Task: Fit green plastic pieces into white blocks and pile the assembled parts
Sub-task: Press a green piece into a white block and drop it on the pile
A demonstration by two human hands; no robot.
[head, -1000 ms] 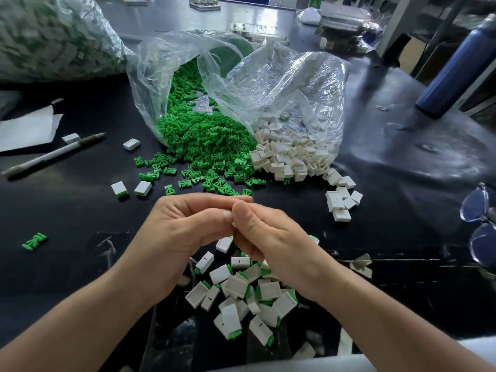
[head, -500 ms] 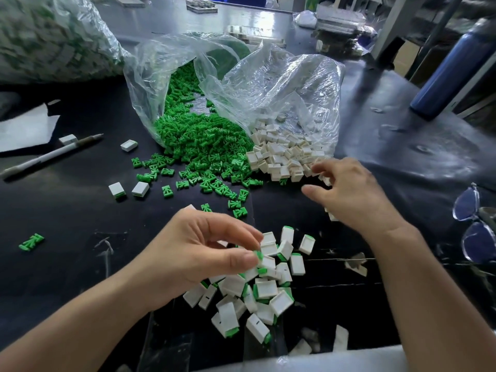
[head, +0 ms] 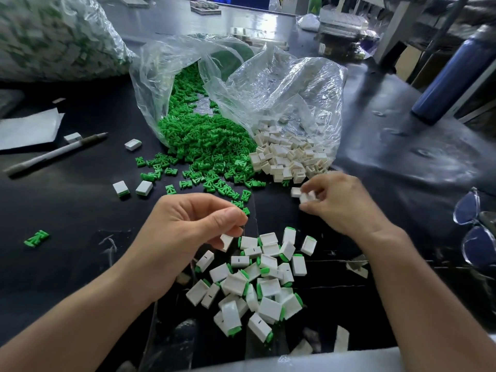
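Loose green plastic pieces [head: 204, 140] spill from an open clear bag, and white blocks [head: 290, 157] spill from a second bag beside it. My right hand [head: 343, 205] pinches one white block [head: 304, 197] at the edge of that heap, with another block [head: 295, 191] lying just beside it. My left hand [head: 188, 232] hovers with curled fingers, its thumb meeting the fingertips next to stray green pieces [head: 243, 208]; nothing shows between them. A white block [head: 226, 241] sits just under its fingers. The pile of assembled parts [head: 257, 285] lies in front of me.
A large bag of finished parts [head: 53, 36] fills the far left. A pen [head: 53, 154], paper [head: 26, 127] and two loose assembled parts [head: 131, 187] lie on the left. A blue bottle [head: 451, 76] and glasses [head: 475, 229] are on the right.
My hands parted from each other. The left let an assembled part go over the pile and moved toward the green pieces. The right reached to the white blocks and took one.
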